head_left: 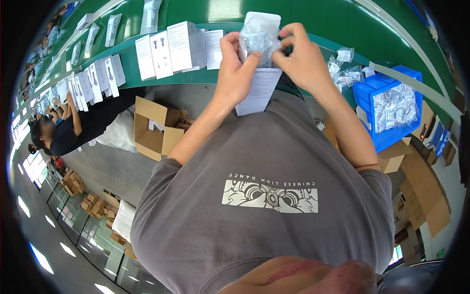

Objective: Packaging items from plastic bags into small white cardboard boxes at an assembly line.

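Observation:
At the edge of the green table, a clear plastic bag (pixel 258 35) sits at the top of a white printed box (pixel 259 90). What is inside the bag is too blurred to name. A white rounded flap (pixel 267 17) shows behind the bag. My left hand (pixel 237 68) is closed around the bag's left side, its thumb pressed on the front. On the right side, my right hand (pixel 302 58) pinches the bag's edge with fingers bent. Whether the left fingers also grip the box behind cannot be seen.
White printed boxes (pixel 181 46) stand in a row to the left. Small clear packets (pixel 345 73) lie right of my hands. Beyond them is a blue crate (pixel 377 137) full of silvery packets. An open carton (pixel 149 130) stands below left. A person (pixel 63 130) works farther left.

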A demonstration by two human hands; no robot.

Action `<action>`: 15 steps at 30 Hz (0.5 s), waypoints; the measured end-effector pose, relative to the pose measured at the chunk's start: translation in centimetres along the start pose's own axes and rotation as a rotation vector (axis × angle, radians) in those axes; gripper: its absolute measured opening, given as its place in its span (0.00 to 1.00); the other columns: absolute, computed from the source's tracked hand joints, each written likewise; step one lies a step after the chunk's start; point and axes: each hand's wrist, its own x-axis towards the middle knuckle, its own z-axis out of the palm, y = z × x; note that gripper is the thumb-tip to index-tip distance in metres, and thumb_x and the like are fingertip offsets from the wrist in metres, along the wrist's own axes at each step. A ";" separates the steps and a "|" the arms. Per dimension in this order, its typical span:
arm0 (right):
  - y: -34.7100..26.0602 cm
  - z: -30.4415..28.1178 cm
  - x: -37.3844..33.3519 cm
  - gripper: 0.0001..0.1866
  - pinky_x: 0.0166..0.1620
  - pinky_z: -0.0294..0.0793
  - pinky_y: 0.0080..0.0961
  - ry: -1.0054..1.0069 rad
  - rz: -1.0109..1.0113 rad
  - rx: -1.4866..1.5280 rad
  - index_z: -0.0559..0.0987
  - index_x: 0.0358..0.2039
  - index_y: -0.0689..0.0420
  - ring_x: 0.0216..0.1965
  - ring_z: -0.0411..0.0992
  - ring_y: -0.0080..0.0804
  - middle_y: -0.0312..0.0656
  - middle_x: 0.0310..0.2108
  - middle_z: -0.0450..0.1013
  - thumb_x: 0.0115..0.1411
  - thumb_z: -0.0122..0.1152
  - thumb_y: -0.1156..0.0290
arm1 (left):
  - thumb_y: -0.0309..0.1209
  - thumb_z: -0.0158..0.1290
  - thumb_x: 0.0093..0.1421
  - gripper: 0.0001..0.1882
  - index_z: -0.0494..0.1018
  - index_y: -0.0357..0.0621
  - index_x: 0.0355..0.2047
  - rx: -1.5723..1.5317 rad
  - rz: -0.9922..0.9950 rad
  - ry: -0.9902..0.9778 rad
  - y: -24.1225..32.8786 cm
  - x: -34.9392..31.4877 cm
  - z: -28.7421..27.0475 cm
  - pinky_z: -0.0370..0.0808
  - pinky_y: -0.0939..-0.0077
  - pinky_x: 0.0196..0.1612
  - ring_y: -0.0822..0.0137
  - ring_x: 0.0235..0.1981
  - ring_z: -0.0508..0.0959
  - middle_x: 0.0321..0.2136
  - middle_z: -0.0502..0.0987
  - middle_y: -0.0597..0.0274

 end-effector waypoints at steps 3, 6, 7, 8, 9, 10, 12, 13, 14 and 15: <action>1.5 1.5 -0.6 0.23 0.40 0.76 0.36 0.135 0.006 0.193 0.69 0.50 0.59 0.36 0.78 0.44 0.50 0.39 0.78 0.54 0.62 0.74 | 0.25 0.55 0.61 0.27 0.54 0.36 0.56 -0.080 -0.003 0.017 0.7 0.4 -0.6 0.69 0.71 0.53 0.66 0.49 0.71 0.47 0.70 0.53; 1.8 1.9 -1.7 0.21 0.42 0.75 0.35 0.247 -0.094 0.324 0.70 0.50 0.59 0.37 0.78 0.43 0.49 0.40 0.78 0.55 0.60 0.77 | 0.25 0.54 0.60 0.29 0.53 0.38 0.58 -0.022 -0.100 -0.100 -0.1 0.1 -1.2 0.69 0.71 0.53 0.66 0.48 0.72 0.47 0.70 0.53; 0.7 1.0 -1.3 0.20 0.43 0.75 0.36 0.294 -0.341 0.170 0.72 0.50 0.59 0.38 0.78 0.43 0.49 0.39 0.79 0.56 0.59 0.77 | 0.25 0.54 0.60 0.29 0.53 0.38 0.58 -0.022 -0.092 -0.088 -0.1 0.1 -1.2 0.69 0.71 0.53 0.66 0.48 0.72 0.47 0.70 0.53; -0.4 0.1 -1.0 0.18 0.44 0.75 0.36 0.340 -0.587 0.015 0.73 0.50 0.59 0.39 0.78 0.44 0.49 0.38 0.79 0.57 0.57 0.77 | 0.25 0.53 0.60 0.30 0.53 0.38 0.59 -0.036 -0.099 -0.131 0.0 0.2 -1.2 0.69 0.70 0.53 0.66 0.48 0.72 0.47 0.71 0.53; -0.9 -0.4 -1.0 0.17 0.45 0.75 0.37 0.393 -0.822 -0.146 0.74 0.50 0.59 0.39 0.77 0.45 0.50 0.38 0.79 0.58 0.55 0.77 | 0.25 0.53 0.60 0.30 0.52 0.38 0.60 -0.048 -0.110 -0.187 0.0 0.1 -1.1 0.69 0.70 0.54 0.66 0.48 0.72 0.47 0.71 0.53; -0.9 -0.7 -0.9 0.17 0.45 0.75 0.37 0.397 -0.825 -0.146 0.74 0.50 0.59 0.39 0.77 0.45 0.50 0.38 0.79 0.58 0.55 0.77 | 0.25 0.52 0.60 0.31 0.51 0.39 0.61 -0.059 -0.121 -0.242 0.0 0.0 -1.1 0.69 0.70 0.54 0.66 0.48 0.72 0.47 0.71 0.53; -0.5 -1.3 -0.5 0.16 0.46 0.75 0.37 -0.054 -0.643 -0.235 0.77 0.48 0.59 0.40 0.77 0.47 0.50 0.38 0.79 0.60 0.52 0.76 | 0.25 0.51 0.61 0.31 0.51 0.39 0.62 -0.075 -0.099 -0.237 0.2 -0.6 -1.0 0.68 0.70 0.54 0.66 0.49 0.71 0.48 0.70 0.53; -0.3 -1.6 -0.4 0.15 0.47 0.74 0.37 -0.272 -0.539 -0.272 0.78 0.48 0.60 0.41 0.77 0.48 0.50 0.38 0.79 0.60 0.51 0.76 | 0.25 0.51 0.61 0.32 0.50 0.40 0.63 -0.093 -0.080 -0.232 0.4 -0.9 -0.8 0.68 0.70 0.55 0.66 0.49 0.71 0.49 0.70 0.53; -0.3 -1.8 -0.3 0.15 0.47 0.74 0.37 -0.251 -0.521 -0.270 0.78 0.48 0.60 0.41 0.77 0.48 0.50 0.38 0.79 0.60 0.51 0.76 | 0.25 0.50 0.62 0.32 0.50 0.40 0.64 -0.113 -0.066 -0.240 0.3 -1.0 -0.5 0.67 0.69 0.55 0.66 0.50 0.70 0.50 0.69 0.53; -0.7 -1.9 0.0 0.15 0.47 0.74 0.38 -0.385 -0.502 -0.289 0.78 0.47 0.60 0.41 0.77 0.48 0.50 0.39 0.79 0.61 0.51 0.75 | 0.25 0.50 0.62 0.32 0.50 0.40 0.64 -0.108 -0.072 -0.267 0.2 -1.1 -0.4 0.67 0.69 0.55 0.66 0.50 0.70 0.50 0.69 0.53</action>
